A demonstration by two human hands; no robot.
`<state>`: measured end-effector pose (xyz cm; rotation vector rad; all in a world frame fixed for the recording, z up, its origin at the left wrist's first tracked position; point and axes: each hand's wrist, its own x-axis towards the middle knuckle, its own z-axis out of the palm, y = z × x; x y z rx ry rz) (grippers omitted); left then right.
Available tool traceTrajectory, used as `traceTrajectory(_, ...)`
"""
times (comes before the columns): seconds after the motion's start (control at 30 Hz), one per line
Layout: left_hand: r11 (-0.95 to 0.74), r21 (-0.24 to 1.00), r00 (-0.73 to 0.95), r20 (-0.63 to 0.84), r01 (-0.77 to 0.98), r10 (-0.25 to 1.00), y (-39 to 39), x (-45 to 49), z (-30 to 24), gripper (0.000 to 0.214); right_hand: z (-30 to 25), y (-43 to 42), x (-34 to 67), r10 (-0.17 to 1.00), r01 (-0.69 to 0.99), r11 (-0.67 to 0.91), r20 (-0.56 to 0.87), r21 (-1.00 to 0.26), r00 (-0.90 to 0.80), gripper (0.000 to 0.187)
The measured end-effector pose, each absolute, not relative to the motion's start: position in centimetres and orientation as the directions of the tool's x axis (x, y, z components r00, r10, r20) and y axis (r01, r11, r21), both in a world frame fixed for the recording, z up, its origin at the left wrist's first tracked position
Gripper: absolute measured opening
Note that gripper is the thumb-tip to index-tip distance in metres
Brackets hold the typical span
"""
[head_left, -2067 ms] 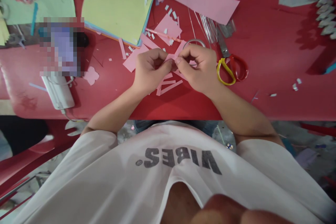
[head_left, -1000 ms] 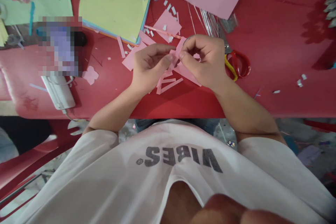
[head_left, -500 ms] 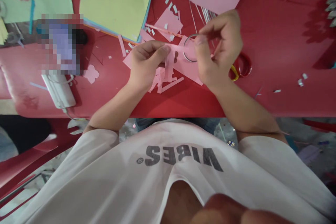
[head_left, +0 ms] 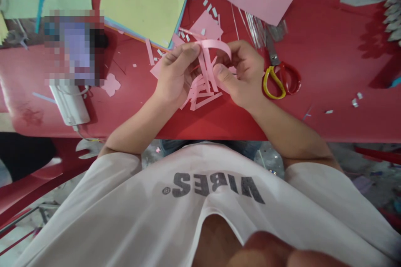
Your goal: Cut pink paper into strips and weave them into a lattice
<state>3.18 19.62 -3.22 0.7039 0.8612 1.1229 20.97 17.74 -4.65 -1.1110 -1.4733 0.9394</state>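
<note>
Flanking the right hand [head_left: 241, 77], yellow-handled scissors [head_left: 274, 60]

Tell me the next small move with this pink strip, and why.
Probably pinch the arched pink strip at its far end with your right hand. Your left hand has the other end, and the arch stands loose above the tangle of pink strips.

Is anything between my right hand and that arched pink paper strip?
Nothing visible. The arched pink paper strip runs from your left hand across to your right hand, and its end meets the curled fingers with no gap.
</note>
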Motion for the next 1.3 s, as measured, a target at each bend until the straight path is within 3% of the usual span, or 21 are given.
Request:
traceTrajectory(0.33, 0.269, 0.898, 0.168, -0.222, -0.348, 0.960, 18.9, 3.8, -4.0, 0.024, -5.5, 18.6, 21.2, 0.939, 0.175, 0.323, 0.338, -0.930, 0.065, 0.031)
traceTrajectory(0.57, 0.126, 0.958, 0.178, -0.081, -0.259, 0.981, 19.3, 3.6, -2.7, 0.010, -5.0, 18.6, 21.6, 0.958, 0.171, 0.278, 0.285, -0.945, 0.022, 0.020)
traceTrajectory(0.67, 0.078, 0.977, 0.168, -0.045, -0.198, 0.985, 19.4, 3.7, -2.5, 0.016, -4.6, 18.5, 21.6, 0.971, 0.193, 0.232, 0.238, -0.953, 0.010, 0.021)
traceTrajectory(1.03, 0.153, 0.951, 0.163, -0.112, -0.269, 0.980, 19.1, 3.7, -2.3, 0.016, -5.8, 18.7, 21.7, 0.943, 0.217, 0.311, 0.329, -0.925, 0.049, 0.010)
traceTrajectory(1.3, 0.124, 0.981, 0.147, -0.102, -0.147, 0.984, 19.2, 3.6, -2.5, 0.019, -5.5, 18.7, 21.7, 0.953, 0.253, 0.278, 0.298, -0.927, 0.047, 0.010)
